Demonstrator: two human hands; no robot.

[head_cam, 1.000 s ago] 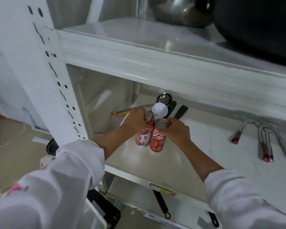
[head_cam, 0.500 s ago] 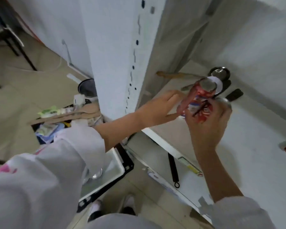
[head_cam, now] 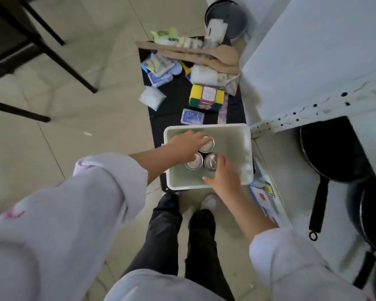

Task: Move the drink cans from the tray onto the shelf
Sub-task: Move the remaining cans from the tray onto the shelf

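A white tray (head_cam: 234,148) sits on the floor beside the white shelf unit (head_cam: 313,61). Three drink cans stand upright in it, seen from above: a far can (head_cam: 208,145), a near left can (head_cam: 193,162) and a near right can (head_cam: 211,161). My left hand (head_cam: 186,146) reaches into the tray with fingers spread, its fingertips over the far can's top. My right hand (head_cam: 225,175) hovers at the tray's near side, fingers apart, with fingertips next to the near right can. Neither hand is closed around a can.
Behind the tray a black mat (head_cam: 174,92) holds sponges, packets and wooden spoons, with a grey pot (head_cam: 226,18) beyond. Black pans (head_cam: 328,153) rest on the shelf at the right. Black chair legs (head_cam: 52,53) stand at the left. My feet are just below the tray.
Both hands left the two cans on the shelf and came down empty into the tray on the floor. The view swung from the shelf down to the floor.
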